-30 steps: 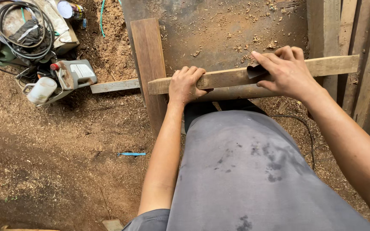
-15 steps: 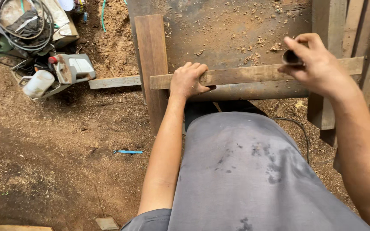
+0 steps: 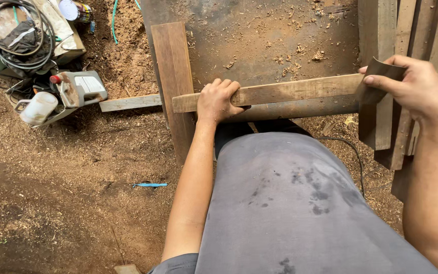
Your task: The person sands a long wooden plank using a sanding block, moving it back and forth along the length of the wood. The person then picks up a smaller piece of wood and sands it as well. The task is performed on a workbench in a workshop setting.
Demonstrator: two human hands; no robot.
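Head view, looking straight down: the left hand (image 3: 218, 101) stays clamped over the near-left part of a long wooden strip (image 3: 280, 92), fingers curled over its far edge, pinning it across the middle of the frame. What has changed is on the right. A second ago the right hand (image 3: 415, 91) lay flat on the strip with a dark folded sheet of sandpaper (image 3: 376, 78) under the palm; it then slid toward the strip's right end, and now it is lifted at that end, fingers and thumb pinching the sheet, which stands partly clear of the wood. Judging by that, one stroke along the strip has run out at its right end. The strip rests on a dark bar (image 3: 300, 109) and a sawdust-strewn desk (image 3: 259, 35), beside an upright plank (image 3: 176, 81). Upper left, coiled cable (image 3: 13, 30) and a power tool (image 3: 79, 89) lie on the sawdust floor (image 3: 67, 203).
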